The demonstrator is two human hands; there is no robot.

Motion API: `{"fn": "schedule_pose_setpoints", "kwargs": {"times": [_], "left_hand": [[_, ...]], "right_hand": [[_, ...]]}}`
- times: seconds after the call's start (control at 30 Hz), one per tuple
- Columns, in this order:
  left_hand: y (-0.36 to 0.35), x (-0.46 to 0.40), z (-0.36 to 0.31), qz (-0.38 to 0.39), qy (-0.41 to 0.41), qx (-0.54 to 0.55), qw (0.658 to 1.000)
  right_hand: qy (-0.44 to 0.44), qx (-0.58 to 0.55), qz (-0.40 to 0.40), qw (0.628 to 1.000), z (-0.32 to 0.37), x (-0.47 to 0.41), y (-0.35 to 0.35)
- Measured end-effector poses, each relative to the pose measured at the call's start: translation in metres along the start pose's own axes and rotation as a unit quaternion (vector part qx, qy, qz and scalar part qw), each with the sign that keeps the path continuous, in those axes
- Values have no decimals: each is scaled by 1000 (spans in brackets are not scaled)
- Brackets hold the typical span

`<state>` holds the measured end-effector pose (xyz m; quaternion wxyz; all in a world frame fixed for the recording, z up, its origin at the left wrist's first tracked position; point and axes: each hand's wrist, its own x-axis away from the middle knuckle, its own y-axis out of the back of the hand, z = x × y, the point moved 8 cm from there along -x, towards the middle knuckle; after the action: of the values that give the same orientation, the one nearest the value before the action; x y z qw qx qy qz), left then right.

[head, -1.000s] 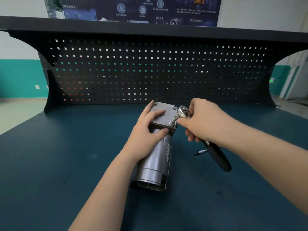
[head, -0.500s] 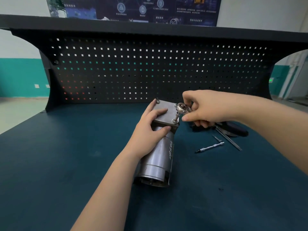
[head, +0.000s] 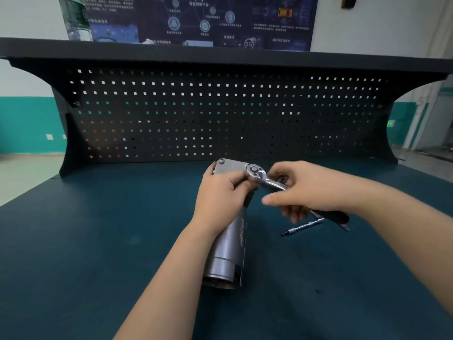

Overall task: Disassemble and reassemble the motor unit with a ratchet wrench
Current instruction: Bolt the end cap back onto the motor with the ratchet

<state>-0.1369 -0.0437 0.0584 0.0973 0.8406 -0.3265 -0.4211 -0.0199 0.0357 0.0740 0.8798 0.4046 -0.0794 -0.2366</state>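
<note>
On the dark teal desk (head: 98, 241), the left hand (head: 218, 195) grips the far end of the motor unit (head: 230, 241), fingers curled over its square metal plate (head: 230, 166). The cylinder lies along the desk, its open end near the viewer. The ratchet wrench (head: 264, 176) sits with its head on the plate's far right corner. The right hand (head: 308, 190) grasps the wrench handle. A thin metal bit (head: 302, 226) lies on the desk just beyond that hand. A black pegboard (head: 220, 114) stands across the far edge.
</note>
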Motion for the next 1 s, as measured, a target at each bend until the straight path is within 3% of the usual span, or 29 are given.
{"fn": "schedule_pose_setpoints", "kwargs": {"times": [0.13,0.2,0.27,0.43,0.63,0.77,0.9,1.0], "left_hand": [[-1,-1,1,-16,5,8,1000],[-1,-1,3,-18,3,7,1000],[0,-1,3,-25,-1,7,1000],[5,-4,8,-52,0,-7,999],[4,-2,13,-41,25,-6,999],[8,-2,16,-49,32,12,998],[8,-1,14,-42,28,31,998],[8,-2,13,-46,36,20,998]], "right_hand": [[-30,-234,16,972,-43,26,4],[-11,-414,-8,910,-56,27,5],[-2,-517,-16,856,-61,20,3],[1,-548,5,837,-65,-5,3],[-17,-497,-2,868,-65,-39,28],[-7,-586,-23,810,-39,-73,31],[4,-575,-64,816,-31,-86,29],[25,-622,-78,779,-37,-73,21]]}}
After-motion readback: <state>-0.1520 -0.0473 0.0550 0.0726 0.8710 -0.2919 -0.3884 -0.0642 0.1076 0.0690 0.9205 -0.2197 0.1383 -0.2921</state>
